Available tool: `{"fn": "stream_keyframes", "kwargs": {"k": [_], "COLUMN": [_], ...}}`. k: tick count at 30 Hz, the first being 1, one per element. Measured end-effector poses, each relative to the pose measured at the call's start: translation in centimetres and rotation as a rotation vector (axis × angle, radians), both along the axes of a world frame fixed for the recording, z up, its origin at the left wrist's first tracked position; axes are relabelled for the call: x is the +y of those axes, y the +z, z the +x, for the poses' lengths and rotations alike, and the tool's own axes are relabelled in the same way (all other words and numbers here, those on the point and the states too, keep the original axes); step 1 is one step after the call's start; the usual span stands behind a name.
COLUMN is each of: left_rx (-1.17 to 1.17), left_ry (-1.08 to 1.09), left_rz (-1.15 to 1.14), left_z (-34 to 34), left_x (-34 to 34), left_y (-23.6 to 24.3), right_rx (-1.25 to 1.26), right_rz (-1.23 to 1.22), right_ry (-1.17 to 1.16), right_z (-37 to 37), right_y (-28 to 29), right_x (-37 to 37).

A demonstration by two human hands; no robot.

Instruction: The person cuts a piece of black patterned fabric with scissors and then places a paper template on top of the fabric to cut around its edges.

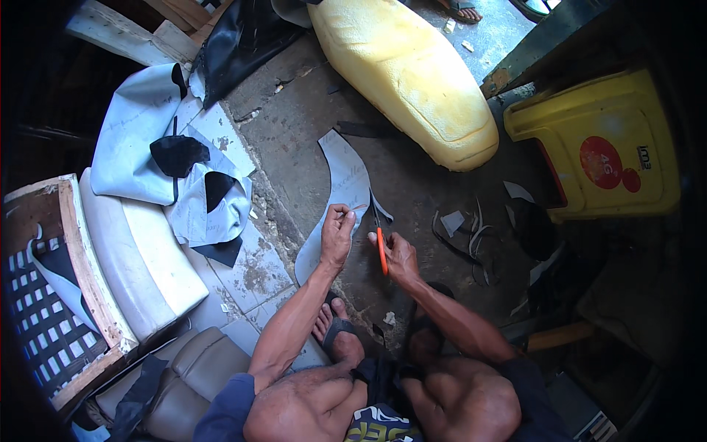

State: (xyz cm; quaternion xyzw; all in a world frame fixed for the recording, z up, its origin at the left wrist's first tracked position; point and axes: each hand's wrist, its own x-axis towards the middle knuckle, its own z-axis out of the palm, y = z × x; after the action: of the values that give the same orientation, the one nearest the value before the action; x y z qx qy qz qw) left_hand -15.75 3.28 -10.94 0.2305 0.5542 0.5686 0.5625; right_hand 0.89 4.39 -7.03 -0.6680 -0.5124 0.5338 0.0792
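Observation:
In the middle of the view, my left hand pinches the edge of a long curved strip of upholstery material, its pale grey-white backing facing up. My right hand is closed round the orange handle of a pair of scissors. The dark blades point away from me and lie at the strip's right edge. There a narrow sliver hangs partly separated from the strip. Just beyond the strip rests a yellow foam seat, shaped like a motorcycle saddle.
Folded pale sheets with black faces lie on white tiles to the left, beside a white cushion and a wooden frame with woven webbing. A yellow plastic stool lies on the right. Thin offcuts litter the floor. Another person's foot shows at the top.

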Motion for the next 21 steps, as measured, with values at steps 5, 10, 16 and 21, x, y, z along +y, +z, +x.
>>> {"fn": "stream_keyframes", "kwargs": {"k": [5,10,16,21], "left_rx": [-0.057,-0.064,-0.125,-0.183], "left_ry": [0.016,0.007,0.011,0.037], "left_rz": [-0.014,-0.002,-0.011,-0.018], "left_z": [-0.3,-0.5,-0.9,-1.2], "left_x": [0.1,0.2,0.1,0.0], "left_y": [-0.1,0.1,0.0,0.0], "right_rx": [0.007,-0.019,0.012,0.051], "right_rz": [-0.003,-0.033,-0.030,-0.066], "right_ry": [-0.021,-0.007,-0.032,-0.072], "right_z": [0.0,-1.1,-1.6,-1.9], "right_y": [-0.1,0.3,-0.6,-0.4], "right_x": [0.1,1.1,1.5,1.7]}}
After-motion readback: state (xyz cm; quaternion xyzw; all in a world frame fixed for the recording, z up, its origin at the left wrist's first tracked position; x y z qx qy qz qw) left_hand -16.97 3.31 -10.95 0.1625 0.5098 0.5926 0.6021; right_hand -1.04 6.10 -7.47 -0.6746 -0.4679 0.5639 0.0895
